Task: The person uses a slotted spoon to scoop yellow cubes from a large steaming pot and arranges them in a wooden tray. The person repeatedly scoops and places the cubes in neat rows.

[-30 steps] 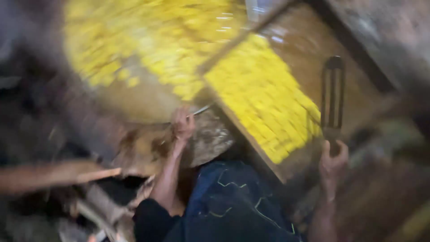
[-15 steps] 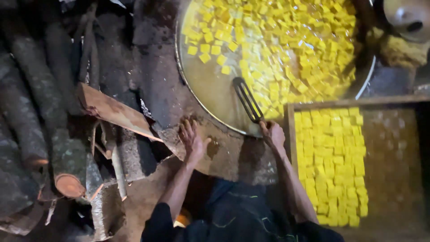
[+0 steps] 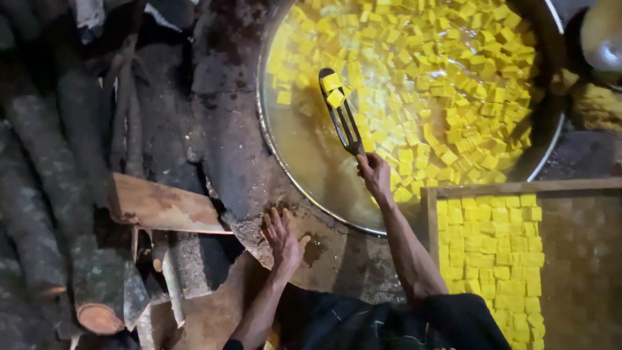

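Note:
My right hand [image 3: 374,174] grips the handle of a dark slotted spatula [image 3: 341,113] held over a big round metal pan [image 3: 275,152]. Two yellow cubes rest on the spatula's blade. The pan holds yellowish liquid and several floating yellow cubes [image 3: 447,84]. My left hand [image 3: 282,236] lies flat, fingers spread, on the rough stone rim of the stove [image 3: 227,129], just below the pan's edge.
A wooden-framed tray [image 3: 429,223] at the lower right holds rows of yellow cubes [image 3: 495,266]. Logs and split firewood [image 3: 61,194] are stacked on the left, with a flat plank [image 3: 162,207] jutting toward the stove. A pale round vessel [image 3: 602,35] sits at the top right.
My right hand has pushed the spatula further out over the pan, and cubes now sit on its blade. The left hand stays planted on the stove rim. The view has steadied.

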